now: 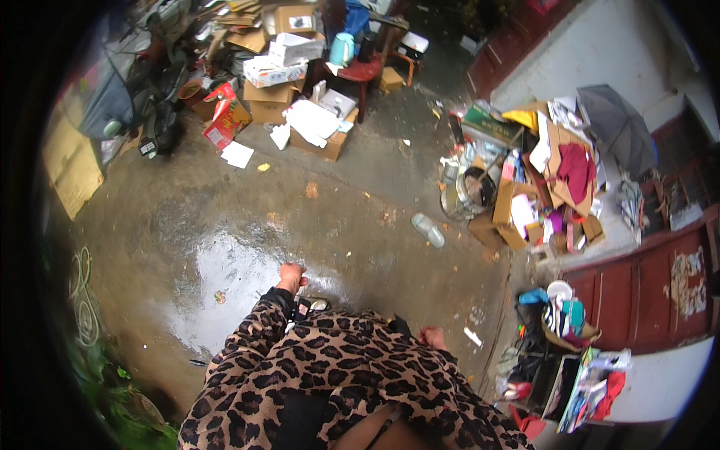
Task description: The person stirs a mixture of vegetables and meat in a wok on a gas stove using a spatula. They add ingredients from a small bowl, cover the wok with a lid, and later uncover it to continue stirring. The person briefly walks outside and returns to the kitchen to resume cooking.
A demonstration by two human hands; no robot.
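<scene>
My left hand [292, 277] is held out low in front of my body, its fingers curled into a loose fist. I see nothing in it. My right hand [432, 337] hangs by my right side, partly covered by my leopard-print sleeve [442, 367]. Its fingers look curled in as well, and no object shows in them. Below my left hand, part of a shoe [319, 304] pokes out past my jacket. A pale slipper [428, 230] lies on the wet concrete floor [360, 255], ahead of my right hand and apart from it.
Ahead stand piled cardboard boxes [270, 109] and a red chair [361, 69] with a light-blue kettle [342, 49]. To the right are a metal bucket [459, 201], more boxes [514, 214] and an umbrella [616, 127]. A coiled hose [86, 300] lies left.
</scene>
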